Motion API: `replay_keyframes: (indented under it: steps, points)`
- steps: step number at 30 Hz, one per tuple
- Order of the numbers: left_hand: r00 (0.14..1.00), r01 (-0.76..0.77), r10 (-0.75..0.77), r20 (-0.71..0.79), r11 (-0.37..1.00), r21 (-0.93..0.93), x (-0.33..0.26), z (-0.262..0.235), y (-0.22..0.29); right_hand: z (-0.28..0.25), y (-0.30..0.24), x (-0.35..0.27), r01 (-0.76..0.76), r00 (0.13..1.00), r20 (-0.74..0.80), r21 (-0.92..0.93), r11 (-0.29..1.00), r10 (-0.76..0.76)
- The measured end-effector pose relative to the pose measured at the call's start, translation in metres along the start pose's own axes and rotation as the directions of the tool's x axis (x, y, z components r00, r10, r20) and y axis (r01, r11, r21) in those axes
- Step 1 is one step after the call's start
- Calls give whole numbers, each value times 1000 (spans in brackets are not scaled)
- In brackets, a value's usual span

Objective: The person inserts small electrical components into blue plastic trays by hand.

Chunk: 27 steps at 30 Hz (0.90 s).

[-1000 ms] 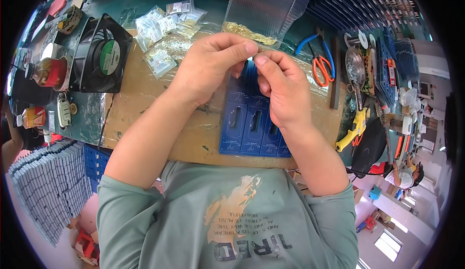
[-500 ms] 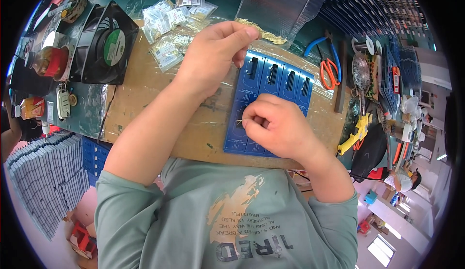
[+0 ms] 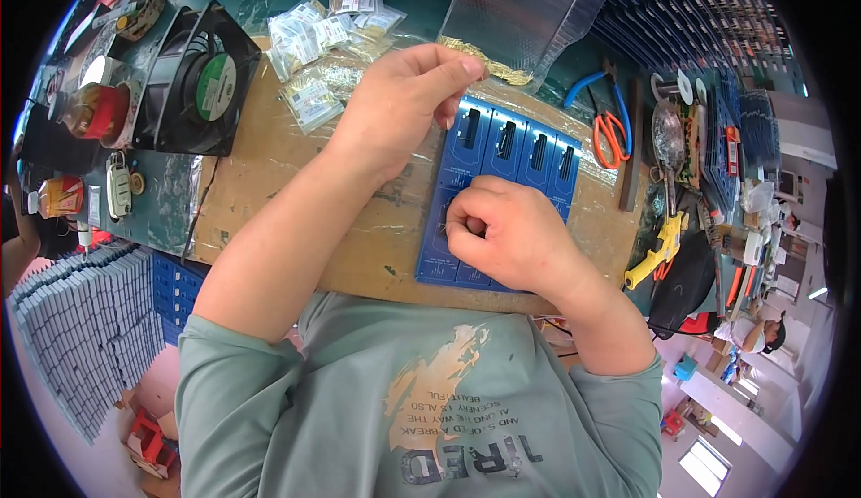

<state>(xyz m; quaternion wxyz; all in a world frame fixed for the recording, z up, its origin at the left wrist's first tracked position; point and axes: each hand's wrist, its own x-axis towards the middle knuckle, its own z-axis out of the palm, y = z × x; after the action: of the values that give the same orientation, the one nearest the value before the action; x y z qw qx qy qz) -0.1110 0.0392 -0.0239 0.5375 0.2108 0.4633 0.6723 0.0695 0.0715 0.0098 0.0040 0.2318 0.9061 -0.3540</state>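
A blue panel of circuit boards (image 3: 523, 156), with a row of dark slots along its far part, lies flat in front of me. My right hand (image 3: 508, 233) is closed in a pinch over the panel's near left part. A tiny pale sliver like a thin metal pin shows at its fingertips, too small to name surely. My left hand (image 3: 415, 90) is pinched, thumb against forefinger, just past the panel's far left corner. What it holds, if anything, is hidden. Beside its fingertips lie many small gold-coloured pins (image 3: 509, 74) in a clear plastic tray (image 3: 516, 14).
Small clear bags (image 3: 309, 36) lie left of the tray. A black fan (image 3: 199, 81) stands further left. Right of the panel are blue-and-red-handled pliers (image 3: 613, 135), a dark bar (image 3: 631, 157) and a yellow glue gun (image 3: 659, 251). Circuit boards (image 3: 85, 328) are stacked at lower left.
My right hand has shifted slightly, its fingers curling closer together over the same spot. My left hand stays pinched beside the tray. The whole view has moved slightly.
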Motion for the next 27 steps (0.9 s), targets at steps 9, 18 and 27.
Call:
replay_keyframes:
  steps: [9,18,27]
  points:
    - [1000,9,-9,-20,999,-31,0,2,0,1,4,-1,70,997,-16,-11,997,-70]
    - [999,33,-33,-36,999,7,-3,7,2,8,-5,-3,24,998,-59,-116,993,-31]
    - [999,48,-48,1,998,-27,-3,7,-1,15,-5,-13,20,994,-102,-106,994,-31]
